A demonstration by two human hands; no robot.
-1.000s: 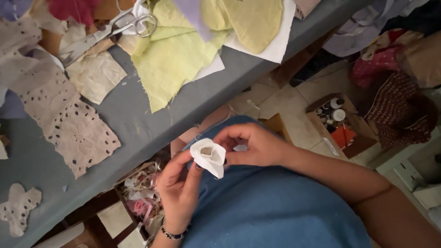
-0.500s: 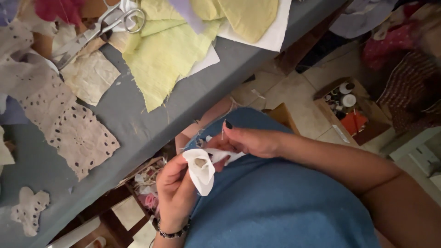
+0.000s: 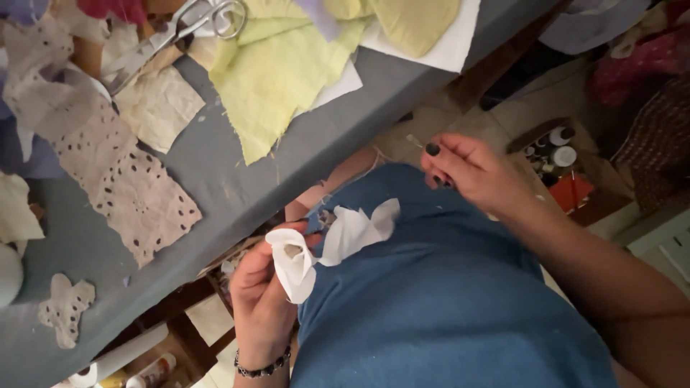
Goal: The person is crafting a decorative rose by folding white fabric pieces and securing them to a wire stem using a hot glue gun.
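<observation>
So the white fabric (image 3: 316, 248) sits rolled up over the lap, left hand (image 3: 262, 294) pinching it; right hand (image 3: 478, 172) is up and away with fingertips pressed together. Grey surface (image 3: 230, 179) above has yellow cloth (image 3: 277, 79), eyelet scraps (image 3: 122, 179) and scissors (image 3: 180, 29)

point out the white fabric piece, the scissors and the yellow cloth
white fabric piece (image 3: 293, 262), head view, rolled part at the left hand
scissors (image 3: 183, 27), head view, near the pivot
yellow cloth (image 3: 277, 79), head view, middle
</observation>
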